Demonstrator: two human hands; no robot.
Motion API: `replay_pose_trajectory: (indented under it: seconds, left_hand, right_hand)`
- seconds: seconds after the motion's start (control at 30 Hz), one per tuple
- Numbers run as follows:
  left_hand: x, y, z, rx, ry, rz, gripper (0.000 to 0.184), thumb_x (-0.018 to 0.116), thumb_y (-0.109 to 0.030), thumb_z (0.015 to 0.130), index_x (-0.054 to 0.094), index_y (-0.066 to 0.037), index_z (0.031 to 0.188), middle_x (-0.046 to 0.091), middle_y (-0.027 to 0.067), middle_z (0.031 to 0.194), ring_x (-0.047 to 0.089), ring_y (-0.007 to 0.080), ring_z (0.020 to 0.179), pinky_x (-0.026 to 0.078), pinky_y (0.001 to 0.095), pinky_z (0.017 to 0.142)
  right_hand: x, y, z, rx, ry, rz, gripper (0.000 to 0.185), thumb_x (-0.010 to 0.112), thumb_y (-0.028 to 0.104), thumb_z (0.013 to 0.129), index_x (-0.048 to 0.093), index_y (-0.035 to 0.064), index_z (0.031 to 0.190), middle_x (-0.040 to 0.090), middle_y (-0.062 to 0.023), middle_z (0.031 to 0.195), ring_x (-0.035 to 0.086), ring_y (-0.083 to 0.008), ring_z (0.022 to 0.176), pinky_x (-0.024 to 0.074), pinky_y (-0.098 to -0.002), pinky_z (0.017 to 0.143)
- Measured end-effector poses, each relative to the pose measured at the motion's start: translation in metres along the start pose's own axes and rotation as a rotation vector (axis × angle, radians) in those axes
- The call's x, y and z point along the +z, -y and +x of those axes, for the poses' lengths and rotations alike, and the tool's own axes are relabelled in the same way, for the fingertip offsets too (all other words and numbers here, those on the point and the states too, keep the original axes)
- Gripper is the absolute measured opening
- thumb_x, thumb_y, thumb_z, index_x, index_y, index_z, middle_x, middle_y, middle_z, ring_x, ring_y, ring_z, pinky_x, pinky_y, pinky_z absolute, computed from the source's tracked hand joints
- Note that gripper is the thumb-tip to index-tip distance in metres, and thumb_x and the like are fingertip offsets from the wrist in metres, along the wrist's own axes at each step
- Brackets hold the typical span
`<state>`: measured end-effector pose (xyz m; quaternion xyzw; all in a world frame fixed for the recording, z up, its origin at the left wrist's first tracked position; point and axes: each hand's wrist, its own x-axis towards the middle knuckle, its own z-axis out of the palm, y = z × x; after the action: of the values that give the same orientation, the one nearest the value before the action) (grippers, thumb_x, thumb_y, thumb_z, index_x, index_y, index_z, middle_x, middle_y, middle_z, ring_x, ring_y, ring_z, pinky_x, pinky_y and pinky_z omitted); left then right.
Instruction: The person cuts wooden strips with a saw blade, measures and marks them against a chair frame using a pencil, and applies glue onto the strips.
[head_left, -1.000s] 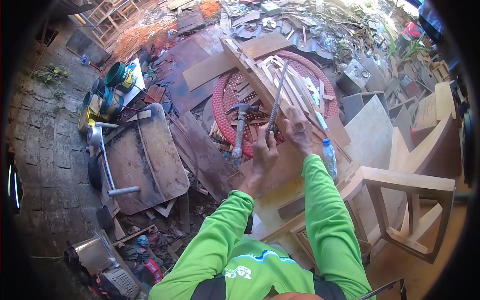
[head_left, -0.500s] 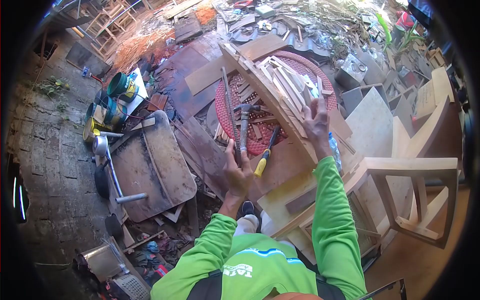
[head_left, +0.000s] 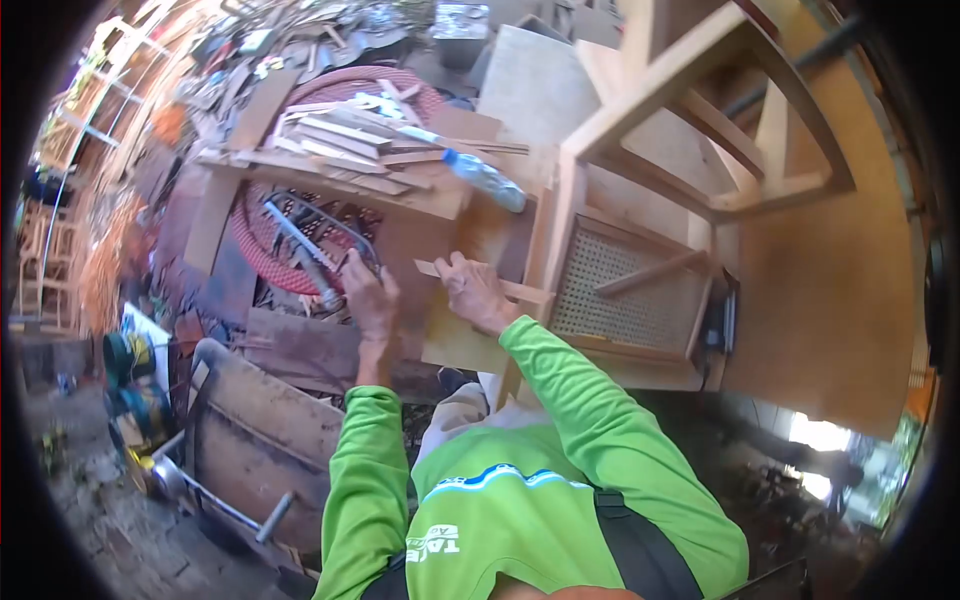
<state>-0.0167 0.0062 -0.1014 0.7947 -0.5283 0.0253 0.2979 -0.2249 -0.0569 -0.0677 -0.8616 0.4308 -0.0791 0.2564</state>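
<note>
The right hand's grip is pinched shut on a narrow wooden strip (head_left: 427, 268), the right hand (head_left: 478, 292) sitting just beside a chair frame; the left hand (head_left: 371, 297) is half curled at the near end of a thin-framed metal tool (head_left: 292, 230), and blur makes it impossible to tell whether it has hold of it. In this head view, the chair frame (head_left: 655, 95) is smooth, pale wood with curved members around a finely perforated panel (head_left: 610, 315). Rough-cut strips (head_left: 335, 145) lie heaped over a red, woven-looking round piece (head_left: 262, 265), near a clear, blue-capped bottle (head_left: 485, 180). Half a second ago the right hand was over that heap and the left at a long dark rod; the view has since swung, bringing the chair frame closer to centre. The gripped strip looks flat, straight and light, its squared end jutting past the fingertips, its middle hidden by the hand.
</note>
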Motion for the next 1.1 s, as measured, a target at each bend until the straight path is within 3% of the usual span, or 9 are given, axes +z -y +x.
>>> replay_pose_trajectory:
  seconds: [0.13,0.33,0.4,0.47,0.6,0.8,0.87,1.0,1.1]
  left_hand:
    - [0.005,0.003,0.009,0.061,0.088,0.062,0.065,0.078,-0.014,0.093,0.053,0.011,0.148,0.062,0.0309,0.131,0.059,0.0473,0.126,0.048,0.0547,0.110]
    - [0.001,-0.012,0.010,0.040,0.102,0.026,0.053,0.079,-0.013,0.093,0.060,0.003,0.140,0.053,0.0296,0.141,0.055,0.0485,0.129,0.046,0.0574,0.110]
    - [-0.012,-0.040,0.008,0.062,-0.070,-0.037,0.045,0.077,-0.010,0.094,0.063,0.002,0.134,0.059,0.0255,0.132,0.056,0.0461,0.125,0.045,0.0568,0.111]
    - [-0.032,-0.081,-0.006,0.217,-0.080,-0.206,0.036,0.074,-0.005,0.097,0.065,0.002,0.130,0.065,0.0192,0.119,0.063,0.0374,0.113,0.051,0.0498,0.103]
    - [-0.016,-0.149,-0.070,0.050,0.137,-0.522,0.025,0.070,0.003,0.102,0.066,0.003,0.127,0.067,0.0148,0.110,0.067,0.0233,0.091,0.056,0.0352,0.080]
    - [0.003,-0.229,-0.129,-0.067,0.239,-0.609,0.024,0.072,0.001,0.100,0.065,0.001,0.122,0.067,0.0157,0.111,0.069,0.0292,0.099,0.055,0.0388,0.088]
    - [-0.001,-0.260,-0.130,0.453,0.189,-0.292,0.030,0.075,-0.002,0.095,0.065,-0.001,0.123,0.066,0.0142,0.118,0.065,0.0334,0.116,0.051,0.0423,0.098]
    - [0.013,-0.285,-0.151,0.482,0.475,-0.149,0.037,0.079,-0.010,0.089,0.064,-0.004,0.123,0.066,0.0128,0.124,0.059,0.0338,0.122,0.048,0.0462,0.101]
    - [0.017,-0.281,-0.165,0.468,0.442,-0.068,0.033,0.078,-0.013,0.092,0.064,-0.004,0.120,0.065,0.0143,0.117,0.063,0.0342,0.111,0.052,0.0439,0.093]
  right_hand:
    - [-0.035,0.010,-0.058,0.095,-0.390,0.295,0.040,0.072,0.003,0.093,0.063,0.0056,0.131,0.063,-0.0221,0.114,0.072,-0.0476,0.099,0.0617,-0.0528,0.081]
    - [-0.015,-0.056,-0.102,0.297,-0.547,0.804,0.040,0.081,0.000,0.092,0.070,0.0013,0.130,0.067,-0.0159,0.114,0.071,-0.0268,0.099,0.0605,-0.0368,0.088]
    - [-0.021,-0.071,-0.114,0.150,-0.629,0.424,0.041,0.077,-0.003,0.093,0.069,0.0024,0.132,0.063,-0.0160,0.115,0.073,-0.0344,0.098,0.0615,-0.0417,0.087]
    - [-0.036,-0.077,-0.123,0.138,-0.607,0.303,0.043,0.075,-0.006,0.091,0.069,0.0029,0.133,0.060,-0.0154,0.113,0.071,-0.0366,0.099,0.0600,-0.0427,0.085]
    - [-0.047,-0.111,-0.141,0.155,-0.451,0.299,0.045,0.074,-0.006,0.091,0.067,0.0049,0.134,0.058,-0.0150,0.112,0.070,-0.0381,0.100,0.0598,-0.0462,0.083]
    - [-0.073,-0.167,-0.172,-0.039,-0.397,0.172,0.038,0.076,-0.003,0.088,0.069,0.0070,0.124,0.060,-0.0118,0.108,0.069,-0.0359,0.096,0.0569,-0.0486,0.081]
    - [-0.084,-0.184,-0.176,-0.181,-0.394,0.127,0.031,0.077,-0.001,0.086,0.070,0.0063,0.116,0.063,-0.0110,0.106,0.069,-0.0354,0.099,0.0556,-0.0472,0.085]
    - [-0.098,-0.193,-0.184,-0.463,-0.306,0.194,0.020,0.067,0.002,0.085,0.066,0.0029,0.105,0.063,-0.0136,0.106,0.065,-0.0364,0.101,0.0526,-0.0464,0.088]
    - [-0.094,-0.193,-0.186,-0.523,-0.175,0.291,0.019,0.067,0.001,0.085,0.065,0.0016,0.104,0.063,-0.0150,0.106,0.063,-0.0364,0.104,0.0531,-0.0478,0.091]
